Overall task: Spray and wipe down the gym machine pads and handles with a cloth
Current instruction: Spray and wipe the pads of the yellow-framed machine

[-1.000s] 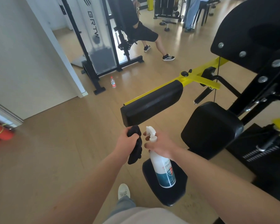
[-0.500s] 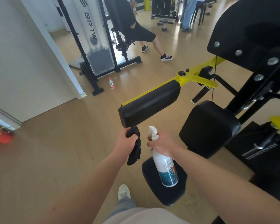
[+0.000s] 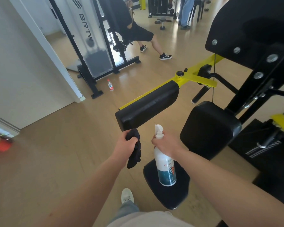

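Observation:
My left hand (image 3: 125, 145) grips a black cloth (image 3: 134, 154), which hangs down just below the near end of a long black arm pad (image 3: 147, 104) on a yellow bar. My right hand (image 3: 165, 144) holds a white spray bottle (image 3: 165, 166) by its neck, nozzle pointing up toward that pad. A square black pad (image 3: 210, 128) sits to the right. A round black seat (image 3: 167, 194) lies under the bottle. A large black back pad (image 3: 252, 25) fills the upper right.
The machine's black frame (image 3: 259, 82) and a yellow handle (image 3: 200, 80) stand at the right. A person sits on another machine (image 3: 95, 51) at the back, and a small water bottle (image 3: 110, 85) stands on the wooden floor. A white wall (image 3: 23, 63) is at left.
Both hands have risen slightly toward the long arm pad, and the view has shifted a little. The grips on cloth and bottle are unchanged.

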Motion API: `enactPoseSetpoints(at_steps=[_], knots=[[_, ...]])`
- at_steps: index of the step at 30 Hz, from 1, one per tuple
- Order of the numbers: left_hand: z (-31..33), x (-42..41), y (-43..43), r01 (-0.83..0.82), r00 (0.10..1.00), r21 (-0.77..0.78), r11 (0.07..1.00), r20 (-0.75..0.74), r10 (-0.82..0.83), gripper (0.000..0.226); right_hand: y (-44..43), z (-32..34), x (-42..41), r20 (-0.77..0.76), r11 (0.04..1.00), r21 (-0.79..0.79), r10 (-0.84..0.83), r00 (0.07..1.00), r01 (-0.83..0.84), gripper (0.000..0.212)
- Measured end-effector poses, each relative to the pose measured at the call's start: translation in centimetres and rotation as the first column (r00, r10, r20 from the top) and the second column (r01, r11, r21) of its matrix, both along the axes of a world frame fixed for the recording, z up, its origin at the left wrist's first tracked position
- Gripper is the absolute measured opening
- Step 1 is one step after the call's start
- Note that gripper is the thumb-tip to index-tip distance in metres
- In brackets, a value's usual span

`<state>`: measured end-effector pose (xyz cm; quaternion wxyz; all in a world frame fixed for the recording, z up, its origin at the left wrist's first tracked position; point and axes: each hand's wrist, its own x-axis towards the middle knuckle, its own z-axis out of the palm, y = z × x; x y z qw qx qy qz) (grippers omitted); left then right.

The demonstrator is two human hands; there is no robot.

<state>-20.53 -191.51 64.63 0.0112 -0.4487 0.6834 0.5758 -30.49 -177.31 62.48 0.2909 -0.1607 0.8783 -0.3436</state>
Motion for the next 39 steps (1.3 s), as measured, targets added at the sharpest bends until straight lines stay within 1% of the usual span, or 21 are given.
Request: enactPoseSetpoints(at_steps=[3,4,5,7,9,11,12,14,16,19,21,24,26,28,31,34,37,38,39], knots=[[0.1,-0.6,0.0,0.007,1.000,-0.012,1.000,0.006,-0.007,0.033,-0.1,-0.3,-0.5,0.077,0.993,-0.121,0.021,0.997,-0.012,0.032],[0.1,-0.9,0.1,0.007,1.000,-0.016,1.000,0.002,-0.007,0.033,-0.1,-0.5,-0.8,0.081,0.992,-0.127,0.020,0.997,-0.010,0.029],[0.1,-1.1,0.2,0.004,1.000,-0.019,1.000,-0.004,-0.004,0.033,-0.1,-0.6,-1.0,0.066,0.994,-0.112,0.007,0.998,0.000,0.024],[0.2,-1.6,0.3,-0.003,1.000,-0.017,1.000,-0.010,0.003,0.034,0.0,-0.9,-1.5,0.041,0.997,-0.072,-0.032,0.999,0.035,0.022],[0.3,-2.1,0.5,-0.005,1.000,-0.013,1.000,-0.012,0.005,0.033,0.1,-0.9,-2.0,0.048,0.994,-0.100,-0.031,0.998,0.035,0.020],[0.3,-2.8,0.7,0.003,1.000,-0.022,1.000,-0.016,-0.004,0.032,0.1,-0.9,-2.6,0.067,0.988,-0.153,-0.001,0.998,0.012,0.028],[0.2,-3.1,0.8,0.004,1.000,-0.025,1.000,-0.022,-0.004,0.032,0.2,-0.9,-2.9,0.066,0.988,-0.155,0.000,0.998,0.010,0.028],[0.1,-3.7,1.0,-0.005,0.999,-0.028,1.000,-0.032,0.004,0.031,0.5,-1.3,-3.7,0.057,0.991,-0.128,-0.027,0.998,0.034,0.020],[0.0,-4.2,1.2,-0.017,0.999,-0.028,0.999,-0.028,0.016,0.031,0.7,-1.6,-4.4,0.035,0.992,-0.117,-0.042,0.998,0.046,0.019],[0.0,-5.0,1.6,-0.027,0.999,-0.019,0.999,-0.019,0.027,0.030,0.9,-1.8,-5.5,0.032,0.986,-0.162,-0.019,0.999,0.024,0.023],[-0.1,-5.5,1.9,-0.033,0.999,-0.019,0.999,-0.006,0.033,0.030,1.2,-2.0,-6.3,0.017,0.990,-0.138,-0.036,0.999,0.038,0.014],[-0.3,-6.2,2.5,-0.031,0.999,-0.014,0.999,0.017,0.031,0.032,1.6,-2.4,-7.0,-0.025,0.993,-0.103,-0.067,0.997,0.064,0.017],[-0.5,-6.5,2.9,-0.026,0.999,-0.021,0.999,0.031,0.026,0.032,1.7,-2.3,-7.4,-0.001,0.988,-0.139,-0.062,0.998,0.061,0.021],[-0.7,-6.7,3.1,-0.019,0.999,-0.022,1.000,0.033,0.019,0.031,1.8,-2.5,-7.7,0.046,0.981,-0.178,-0.064,0.997,0.071,0.031],[-0.9,-7.0,3.3,-0.010,0.999,-0.019,1.000,0.036,0.011,0.031,2.4,-2.9,-8.1,0.056,0.981,-0.136,-0.129,0.990,0.136,0.017],[-1.1,-7.2,3.3,-0.011,0.999,-0.023,1.000,0.047,0.012,0.032,2.4,-3.4,-8.2,0.038,0.980,-0.143,-0.138,0.990,0.142,0.017],[-1.4,-7.3,3.2,-0.021,0.999,-0.035,0.999,0.039,0.023,0.033,2.1,-3.5,-8.3,0.064,0.972,-0.204,-0.102,0.993,0.113,0.031],[-1.5,-7.4,3.2,-0.023,0.999,-0.032,0.999,0.032,0.024,0.032,2.0,-3.6,-8.4,0.070,0.969,-0.215,-0.106,0.992,0.118,0.030],[-1.6,-7.4,3.1,-0.023,0.999,-0.029,0.999,0.027,0.024,0.031,2.0,-3.6,-8.5,0.070,0.969,-0.208,-0.122,0.990,0.134,0.024]])
